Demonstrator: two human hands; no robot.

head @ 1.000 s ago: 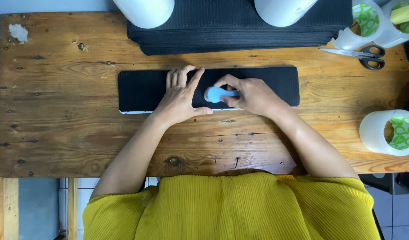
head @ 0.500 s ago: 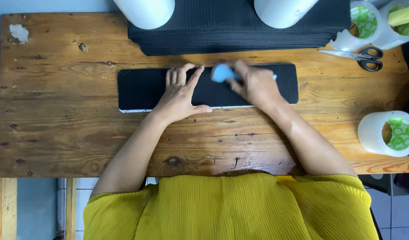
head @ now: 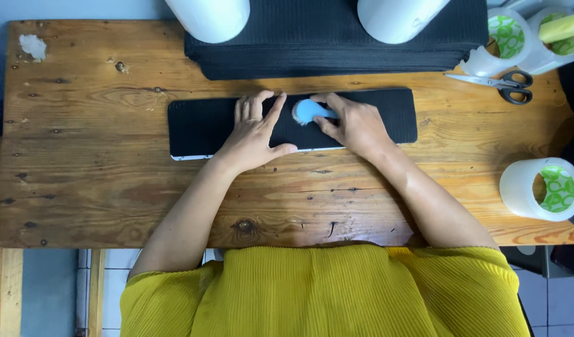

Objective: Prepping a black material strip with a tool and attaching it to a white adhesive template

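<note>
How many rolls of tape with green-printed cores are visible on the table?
3. Two stand at the far right corner: one tape roll beside the scissors, another next to it, partly cut off. The third roll lies at the right edge. More may sit out of frame.

Both forearms reach forward from yellow sleeves, the left hand [head: 254, 134] pressed flat with fingers spread, the right hand [head: 352, 125] curled in a closed grip.
</note>
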